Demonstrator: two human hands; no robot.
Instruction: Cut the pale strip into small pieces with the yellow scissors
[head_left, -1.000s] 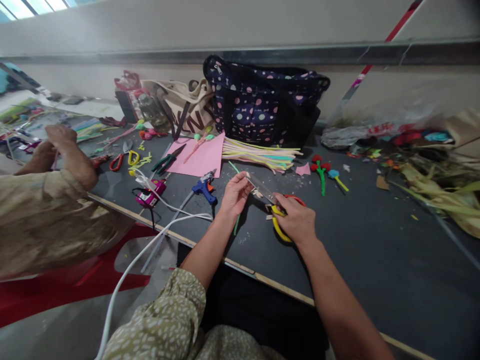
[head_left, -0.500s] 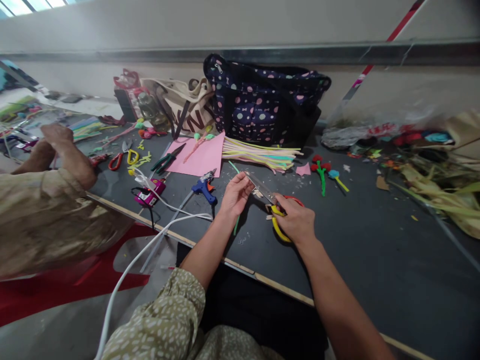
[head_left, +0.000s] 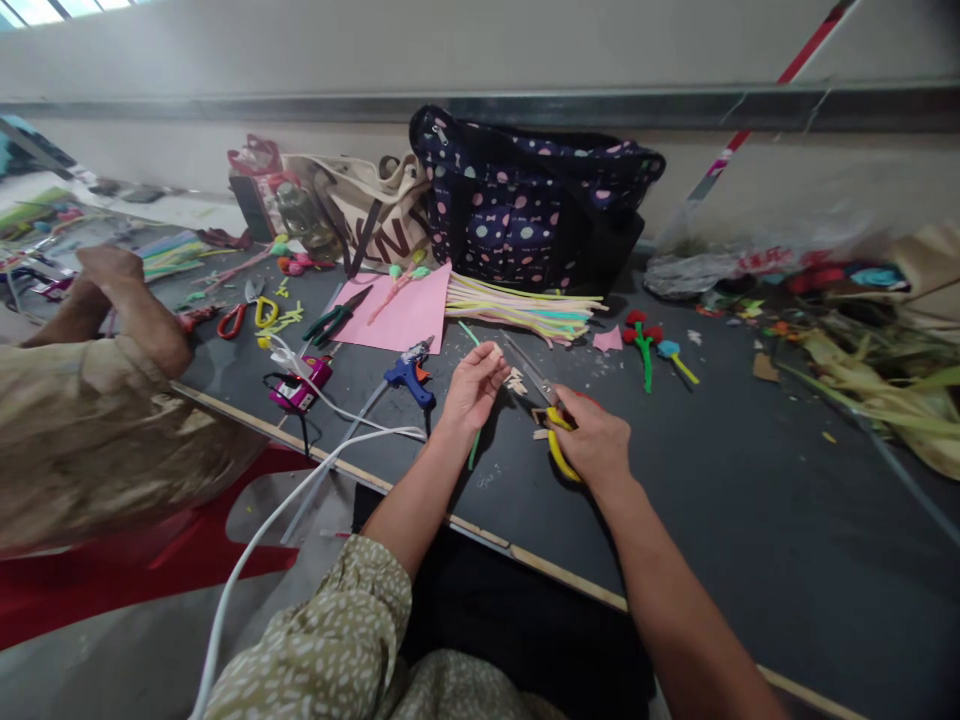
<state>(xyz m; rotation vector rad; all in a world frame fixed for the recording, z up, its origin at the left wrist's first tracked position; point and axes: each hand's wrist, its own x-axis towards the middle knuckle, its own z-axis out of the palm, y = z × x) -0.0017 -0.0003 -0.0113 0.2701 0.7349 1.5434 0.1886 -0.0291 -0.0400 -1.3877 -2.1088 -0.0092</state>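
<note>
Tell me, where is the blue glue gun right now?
In the head view, the blue glue gun lies on the dark table, just left of the person's left hand and in front of the pink paper sheet.

- A loose olive-green sleeve (head_left: 330,640) with small white speckles is worn on the left arm, gathered at the elbow.
- The right forearm (head_left: 675,610) is left bare.
- No rings are seen.
</note>
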